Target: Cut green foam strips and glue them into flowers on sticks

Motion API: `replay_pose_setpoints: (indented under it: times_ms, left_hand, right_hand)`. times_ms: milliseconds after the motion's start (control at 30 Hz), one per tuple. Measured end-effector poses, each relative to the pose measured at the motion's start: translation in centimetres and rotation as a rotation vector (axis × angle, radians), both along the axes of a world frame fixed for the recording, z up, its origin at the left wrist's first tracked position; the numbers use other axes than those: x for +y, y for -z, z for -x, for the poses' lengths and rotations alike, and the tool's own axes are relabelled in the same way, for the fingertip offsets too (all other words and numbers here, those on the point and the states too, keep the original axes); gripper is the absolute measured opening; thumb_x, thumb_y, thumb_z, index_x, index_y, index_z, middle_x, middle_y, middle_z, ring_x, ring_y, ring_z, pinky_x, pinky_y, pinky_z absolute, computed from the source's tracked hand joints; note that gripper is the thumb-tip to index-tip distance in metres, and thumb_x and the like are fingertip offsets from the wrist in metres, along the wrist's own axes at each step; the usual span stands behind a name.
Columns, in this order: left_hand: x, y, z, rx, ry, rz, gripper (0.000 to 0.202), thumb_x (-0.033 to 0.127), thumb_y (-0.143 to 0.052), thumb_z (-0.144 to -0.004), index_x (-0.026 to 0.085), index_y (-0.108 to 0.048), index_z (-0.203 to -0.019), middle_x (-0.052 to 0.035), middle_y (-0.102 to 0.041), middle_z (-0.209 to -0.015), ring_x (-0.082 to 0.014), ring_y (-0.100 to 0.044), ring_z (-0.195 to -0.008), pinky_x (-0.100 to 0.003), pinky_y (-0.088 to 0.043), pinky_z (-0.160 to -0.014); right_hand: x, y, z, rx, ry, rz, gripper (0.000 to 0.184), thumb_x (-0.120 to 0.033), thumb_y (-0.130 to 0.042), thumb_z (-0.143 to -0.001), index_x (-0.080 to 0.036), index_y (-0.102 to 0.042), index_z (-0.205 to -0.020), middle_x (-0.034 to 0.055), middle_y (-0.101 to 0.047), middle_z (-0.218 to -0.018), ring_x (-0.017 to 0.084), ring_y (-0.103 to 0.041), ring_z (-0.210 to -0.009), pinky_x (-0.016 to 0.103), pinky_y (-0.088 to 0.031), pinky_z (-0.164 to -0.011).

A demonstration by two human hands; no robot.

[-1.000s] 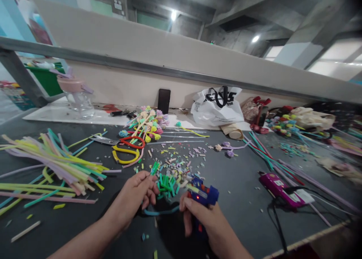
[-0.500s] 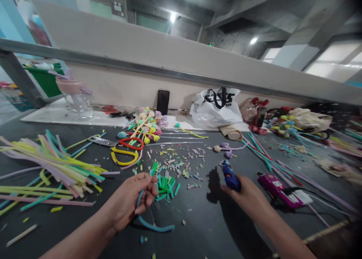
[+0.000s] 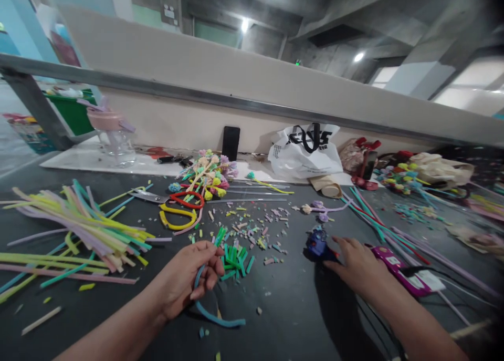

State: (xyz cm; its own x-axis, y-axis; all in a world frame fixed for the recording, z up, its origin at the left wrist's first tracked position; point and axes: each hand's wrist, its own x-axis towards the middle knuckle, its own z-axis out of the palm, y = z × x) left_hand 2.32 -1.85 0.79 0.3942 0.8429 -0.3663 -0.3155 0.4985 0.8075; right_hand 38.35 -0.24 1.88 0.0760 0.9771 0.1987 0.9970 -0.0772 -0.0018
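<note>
My left hand (image 3: 189, 279) is closed in a pinch around a blue pipe cleaner (image 3: 223, 321), whose loose end curves down onto the dark table. A bright green short piece (image 3: 220, 236) shows at its fingertips. Beside that hand lies a small heap of cut green pieces (image 3: 238, 261). My right hand (image 3: 360, 269) is open, thumb and fingers apart, just right of a dark blue glue gun (image 3: 318, 244) resting on the table. Whether a fingertip still touches its handle is hard to tell.
Scissors with red and yellow handles (image 3: 179, 216) lie beyond my left hand, near a pile of pastel pipe cleaners (image 3: 90, 224). Behind are fuzzy flowers (image 3: 210, 174), a phone (image 3: 230, 143) and a white bag (image 3: 307, 153). A magenta power strip (image 3: 401, 271) with cables sits right.
The glue gun was in my right hand and is now down on the table. My right fingers have spread and drawn back to the right. The left hand keeps its pinch.
</note>
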Motion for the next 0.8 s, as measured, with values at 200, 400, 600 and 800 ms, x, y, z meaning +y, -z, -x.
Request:
replay_pose_setpoints:
  times_ms: [200,400,600,800]
  left_hand:
    - [0.0,-0.1,0.0,0.011,-0.003,-0.002,0.018,0.033,-0.051,-0.080,0.015,-0.049,-0.082,0.0012,-0.055,-0.062,-0.0036,-0.042,-0.039,-0.010,-0.021,-0.026]
    - [0.1,0.2,0.2,0.051,-0.007,-0.056,0.020,0.034,-0.051,-0.079,0.015,-0.049,-0.082,0.0015,-0.056,-0.062,-0.0033,-0.043,-0.038,-0.010,-0.020,-0.026]
    - [0.0,0.2,0.1,0.114,0.010,-0.110,0.021,0.037,-0.051,-0.078,0.016,-0.048,-0.082,0.0016,-0.057,-0.063,-0.0033,-0.043,-0.037,-0.011,-0.019,-0.026]
    - [-0.1,-0.6,-0.3,0.273,0.064,-0.117,0.022,0.039,-0.050,-0.076,0.017,-0.046,-0.075,0.0045,-0.056,-0.054,-0.0024,-0.037,-0.028,-0.012,-0.016,-0.026]
  right_hand:
    - [-1.6,-2.8,11.3,0.335,-0.373,0.211,0.017,-0.022,-0.047,-0.081,-0.021,-0.062,-0.086,0.0051,-0.063,-0.085,0.018,-0.058,-0.079,0.028,-0.042,-0.071]
    - [-1.0,-1.9,18.6,0.230,-0.531,0.256,0.012,-0.015,-0.052,-0.075,-0.020,-0.060,-0.080,0.0039,-0.061,-0.083,0.017,-0.057,-0.079,0.024,-0.038,-0.067]
    - [0.5,-0.3,19.3,0.188,-0.618,0.292,0.021,-0.007,-0.044,-0.072,-0.019,-0.061,-0.075,0.0040,-0.061,-0.079,0.015,-0.056,-0.070,0.023,-0.035,-0.058]
    - [2.1,0.8,17.7,0.627,-0.617,0.264,0.015,-0.011,-0.045,-0.074,-0.020,-0.057,-0.071,-0.0036,-0.054,-0.064,0.011,-0.050,-0.064,0.020,-0.036,-0.059]
